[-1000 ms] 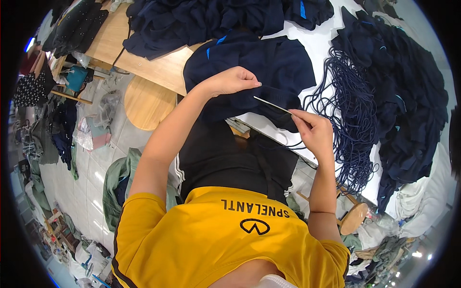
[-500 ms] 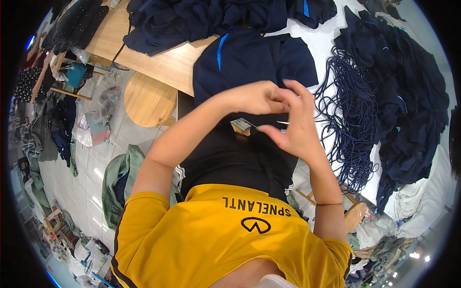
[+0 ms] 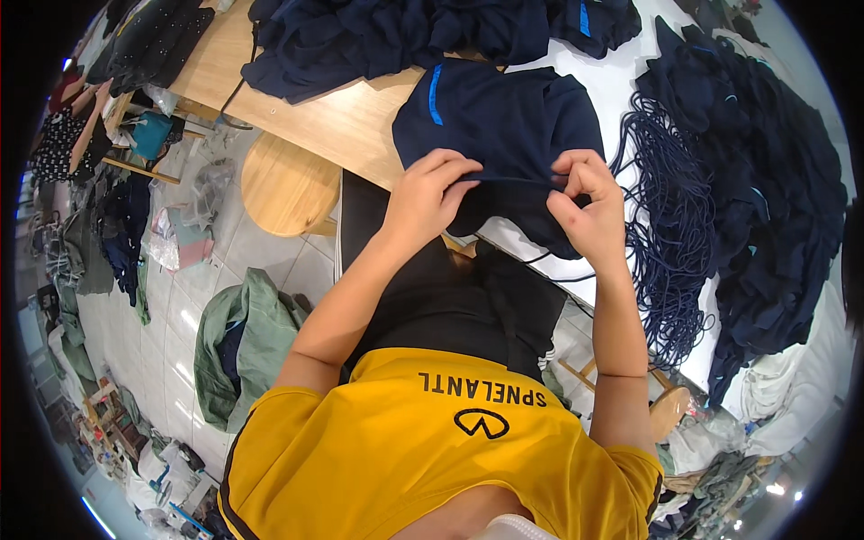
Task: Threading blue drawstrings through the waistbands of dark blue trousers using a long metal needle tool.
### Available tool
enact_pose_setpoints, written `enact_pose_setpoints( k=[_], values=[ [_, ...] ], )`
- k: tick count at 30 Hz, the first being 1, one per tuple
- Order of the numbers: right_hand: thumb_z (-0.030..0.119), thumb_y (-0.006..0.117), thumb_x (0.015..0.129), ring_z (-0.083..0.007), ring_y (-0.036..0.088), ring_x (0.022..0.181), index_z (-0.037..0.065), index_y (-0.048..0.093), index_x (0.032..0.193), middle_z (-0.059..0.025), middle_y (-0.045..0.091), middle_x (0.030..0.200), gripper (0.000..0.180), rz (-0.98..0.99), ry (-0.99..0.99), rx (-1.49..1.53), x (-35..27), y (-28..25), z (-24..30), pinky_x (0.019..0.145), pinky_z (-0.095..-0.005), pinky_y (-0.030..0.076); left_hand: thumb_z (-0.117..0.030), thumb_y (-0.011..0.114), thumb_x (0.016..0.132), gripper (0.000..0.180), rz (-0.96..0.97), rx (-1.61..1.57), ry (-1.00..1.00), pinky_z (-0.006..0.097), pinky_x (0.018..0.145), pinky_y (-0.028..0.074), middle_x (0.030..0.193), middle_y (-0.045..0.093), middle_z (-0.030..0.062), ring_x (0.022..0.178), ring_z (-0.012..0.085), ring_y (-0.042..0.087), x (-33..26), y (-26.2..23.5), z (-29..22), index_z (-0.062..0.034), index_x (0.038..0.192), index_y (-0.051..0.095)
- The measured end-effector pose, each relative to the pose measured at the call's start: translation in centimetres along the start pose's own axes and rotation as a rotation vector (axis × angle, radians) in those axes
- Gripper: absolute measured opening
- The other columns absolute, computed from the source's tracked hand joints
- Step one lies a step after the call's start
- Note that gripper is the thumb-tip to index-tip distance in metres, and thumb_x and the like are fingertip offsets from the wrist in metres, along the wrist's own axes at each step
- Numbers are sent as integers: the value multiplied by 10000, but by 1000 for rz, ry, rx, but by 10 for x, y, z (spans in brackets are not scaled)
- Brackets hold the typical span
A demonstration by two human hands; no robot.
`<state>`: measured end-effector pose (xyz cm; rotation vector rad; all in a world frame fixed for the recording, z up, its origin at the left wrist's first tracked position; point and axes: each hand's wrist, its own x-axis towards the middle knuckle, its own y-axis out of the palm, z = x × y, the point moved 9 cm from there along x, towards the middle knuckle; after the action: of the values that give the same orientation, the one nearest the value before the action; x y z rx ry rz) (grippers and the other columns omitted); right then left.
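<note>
A navy garment (image 3: 504, 117) with a bright blue strip lies partly over the table's near edge, in front of me. My left hand (image 3: 428, 196) pinches the near edge of this garment between thumb and fingers. Some way to the right, my right hand (image 3: 594, 209) is closed on the same edge, its thumb and fingertips together. Between the two hands the edge runs nearly straight, and the fabric below it droops. A thin dark cord (image 3: 574, 280) curves out beneath the garment, under my right hand.
A tangled bundle of navy cords (image 3: 666, 234) lies on the table's white part, beside a large navy fabric heap (image 3: 765, 198). More navy garments (image 3: 387, 40) cover the far side. A round wooden stool (image 3: 283, 184) stands left, with green cloth (image 3: 243, 346) on the floor. People are at far left.
My hands were close together with something thin and pale by the right fingers. They have moved apart and now grip the garment's edge, which has shifted slightly right. The thin thing no longer shows.
</note>
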<state>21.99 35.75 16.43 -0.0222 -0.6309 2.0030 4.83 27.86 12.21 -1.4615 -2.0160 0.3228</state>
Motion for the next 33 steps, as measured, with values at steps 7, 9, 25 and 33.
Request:
enact_pose_setpoints(
  k=[7,9,25,33],
  values=[
    [-82,538,711,-94,545,668,14,408,639,-89,638,853,177,-2,60,186,-16,16,-1,584,-211,425,-200,702,794,208,465,-284,-92,336,614,486,795,656,156,725,302,642,-11,34,-15,-8,874,691],
    [-14,630,774,-89,532,659,33,515,781,-56,624,863,124,-50,64,181,-23,30,11,613,-220,435,-209,691,803,212,497,-250,-169,365,607,479,800,651,170,714,322,634,-18,44,-20,-10,879,684],
    [138,617,891,-58,488,678,23,577,738,52,555,709,196,19,238,258,-56,-76,-9,647,-230,386,-175,739,700,168,90,454,632,319,522,466,681,592,9,620,201,600,61,-90,-17,-132,823,633],
    [53,778,698,-236,605,1058,-3,594,1172,-164,616,1158,511,-22,-94,-23,-7,-11,45,926,-285,441,-191,738,618,226,-117,247,929,332,750,440,759,617,-41,764,171,587,50,-21,-123,-152,832,673]
  ],
)
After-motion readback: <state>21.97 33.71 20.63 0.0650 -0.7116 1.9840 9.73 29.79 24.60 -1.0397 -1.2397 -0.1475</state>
